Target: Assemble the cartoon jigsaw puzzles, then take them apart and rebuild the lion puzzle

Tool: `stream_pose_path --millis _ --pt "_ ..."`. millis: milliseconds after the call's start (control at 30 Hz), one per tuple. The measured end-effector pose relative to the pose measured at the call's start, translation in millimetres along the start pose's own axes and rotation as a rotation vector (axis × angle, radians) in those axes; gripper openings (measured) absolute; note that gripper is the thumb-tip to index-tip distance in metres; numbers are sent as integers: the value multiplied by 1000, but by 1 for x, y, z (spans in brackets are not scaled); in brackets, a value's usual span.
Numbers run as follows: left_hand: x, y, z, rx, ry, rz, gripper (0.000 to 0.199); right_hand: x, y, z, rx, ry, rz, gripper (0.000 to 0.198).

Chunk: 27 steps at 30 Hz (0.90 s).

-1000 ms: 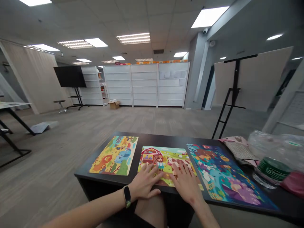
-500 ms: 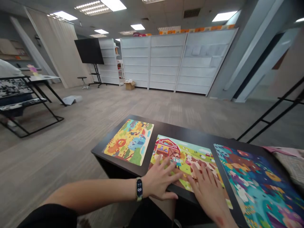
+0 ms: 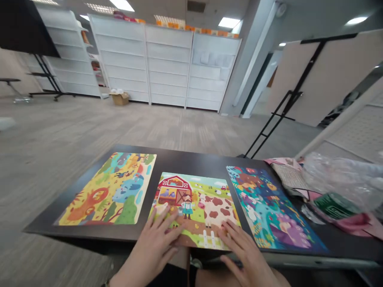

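A farm picture board (image 3: 194, 211) showing a red barn, a farmer and a spotted cow lies flat at the middle of the dark table, close to its front edge. My left hand (image 3: 160, 237) rests on its lower left corner, fingers spread. On the lower right part lie the fingers of my right hand (image 3: 239, 247), stretched out and holding nothing. To the left is a yellow picture board (image 3: 104, 191) with a lion and an elephant. A dark blue picture board (image 3: 269, 211) with rabbits and a purple creature lies to the right.
The black table (image 3: 191, 157) carries crumpled clear plastic (image 3: 338, 171), a green-labelled bottle (image 3: 338, 205) and a pink cloth item (image 3: 363, 223) at its right end. Behind stand a board on a black easel (image 3: 284, 107), white shelving (image 3: 167, 63) and a cardboard box (image 3: 119, 97).
My view has turned to the right, bringing the plastic, bottle and easel board into sight. Both hands have slid down toward the lower corners of the farm board, which now lies straighter before me.
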<state>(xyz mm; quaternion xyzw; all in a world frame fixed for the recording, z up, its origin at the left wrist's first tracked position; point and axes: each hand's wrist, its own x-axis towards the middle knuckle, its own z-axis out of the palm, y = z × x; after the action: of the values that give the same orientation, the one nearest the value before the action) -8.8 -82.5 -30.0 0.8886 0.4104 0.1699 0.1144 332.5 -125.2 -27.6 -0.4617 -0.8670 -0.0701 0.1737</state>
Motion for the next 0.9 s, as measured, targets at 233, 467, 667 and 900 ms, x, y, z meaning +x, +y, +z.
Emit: stream_pose_path --millis 233,467,667,900 --pt "-13 -12 -6 45 49 137 34 1 -7 -1 44 110 -34 34" --pt "23 -8 -20 1 47 33 36 42 7 -4 154 78 50 27" --pt "20 -3 -18 27 75 34 36 41 14 8 166 168 19 29" --pt "13 -4 -9 -80 251 0 36 33 10 10 204 202 22 31"
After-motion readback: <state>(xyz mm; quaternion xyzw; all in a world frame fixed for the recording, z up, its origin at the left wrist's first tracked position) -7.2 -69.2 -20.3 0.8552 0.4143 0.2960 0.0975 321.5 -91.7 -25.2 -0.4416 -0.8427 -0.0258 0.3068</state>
